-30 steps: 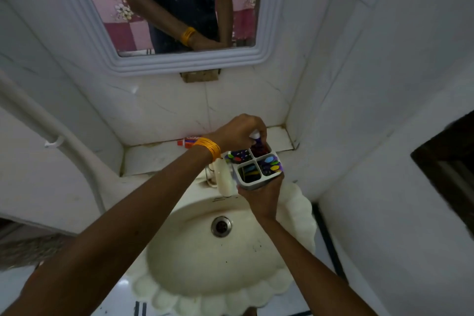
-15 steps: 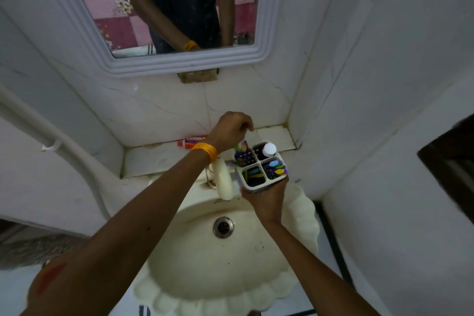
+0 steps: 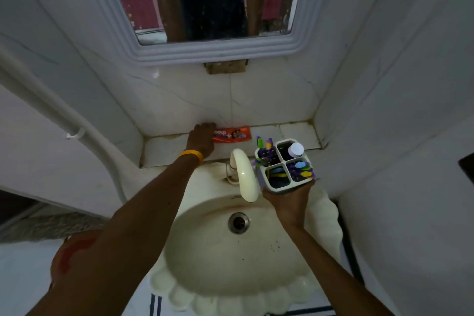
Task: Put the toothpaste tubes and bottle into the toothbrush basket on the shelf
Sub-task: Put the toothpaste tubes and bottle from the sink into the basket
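Note:
A white four-compartment toothbrush basket (image 3: pixel 260 174) is held from below by my right hand (image 3: pixel 288 200), above the sink's right side. A white-capped bottle (image 3: pixel 295 149) stands in its far right compartment; coloured toothbrushes fill the other compartments. An orange-red toothpaste tube (image 3: pixel 232 134) lies flat on the tiled shelf (image 3: pixel 164 147) against the back wall. My left hand (image 3: pixel 202 140), with an orange bangle at the wrist, rests palm down on the tube's left end; whether the fingers grip it I cannot tell.
A cream tap (image 3: pixel 243 174) curves over the scalloped sink (image 3: pixel 230 251) between my two arms. A framed mirror (image 3: pixel 213 51) hangs above the shelf. Tiled walls close in on both sides, and a white pipe (image 3: pixel 77 133) runs down the left wall.
My left hand let go of the bottle in the basket and moved left along the shelf onto the toothpaste tube. The basket stays in my right hand, shifted slightly right.

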Tool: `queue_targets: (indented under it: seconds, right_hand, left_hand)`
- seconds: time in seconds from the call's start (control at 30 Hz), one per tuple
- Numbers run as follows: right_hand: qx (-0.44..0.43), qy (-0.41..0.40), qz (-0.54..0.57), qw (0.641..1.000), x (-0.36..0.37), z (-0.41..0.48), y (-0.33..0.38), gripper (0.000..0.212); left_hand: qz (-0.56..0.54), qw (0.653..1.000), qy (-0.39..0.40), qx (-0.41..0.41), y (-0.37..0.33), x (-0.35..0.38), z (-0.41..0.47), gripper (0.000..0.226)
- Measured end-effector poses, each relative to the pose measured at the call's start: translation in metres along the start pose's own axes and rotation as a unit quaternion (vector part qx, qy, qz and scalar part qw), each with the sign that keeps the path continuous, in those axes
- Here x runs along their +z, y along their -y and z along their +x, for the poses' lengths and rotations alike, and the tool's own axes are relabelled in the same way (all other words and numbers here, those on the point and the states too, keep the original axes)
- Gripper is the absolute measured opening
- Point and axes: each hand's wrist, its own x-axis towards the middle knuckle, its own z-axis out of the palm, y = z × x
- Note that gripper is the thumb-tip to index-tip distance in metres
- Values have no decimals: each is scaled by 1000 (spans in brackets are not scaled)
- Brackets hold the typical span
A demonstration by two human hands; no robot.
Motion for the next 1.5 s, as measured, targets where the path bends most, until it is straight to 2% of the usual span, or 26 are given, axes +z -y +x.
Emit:
queue_targets:
  seconds: [0.1, 0.17, 0.3, 0.47, 0.57, 0.7, 0.83, 0.9, 1.0, 1.13, 1.27, 1.5]
  right_hand:
    - [-2, 1, 8, 1000, 0, 0, 2, 109]
    - [-9, 3, 18, 1000, 1, 1, 4, 108]
    - [-1, -2, 29, 1000, 2, 0, 2, 106]
    - [36, -17, -9, 999, -5, 3, -6, 113]
    - [26, -19, -15, 999, -6, 4, -4, 115]
    - [25, -28, 0, 999, -4, 2, 2, 119]
    - [22, -27, 2, 999, -2, 2, 0, 116]
    - [25, -16, -1, 1000, -3, 2, 0, 111]
    - [34, 28, -42, 998, -3, 2, 4, 92]
    - [11, -44, -6, 999, 1, 5, -2, 112]
    - [17, -37, -8, 999, 5, 11, -4, 110]
    - [8, -55, -32, 998, 7, 10, -9, 118]
  left_hand:
    - [69, 998, 6, -4, -5, 3, 1, 39]
    - [76, 997, 19, -6, -5, 2, 1, 39]
    - [-26, 999, 25, 22, -9, -20, -2, 40]
    - [-117, 989, -74, 59, -25, -81, -22, 37]
    - [-120, 979, -133, 97, -36, -123, -42, 33]
    - [-96, 972, -154, 148, -65, -172, -66, 27]
    - [-139, 959, -178, 170, -105, -206, -89, 28]
    - [-162, 959, -165, 162, -121, -213, -95, 26]
    - [-159, 970, -112, 144, -143, -210, -103, 24]
    - [-108, 986, -43, 116, -167, -190, -106, 34]
    - [-94, 990, -4, 101, -184, -170, -104, 35]
    - [-110, 988, -36, 98, -200, -135, -105, 25]
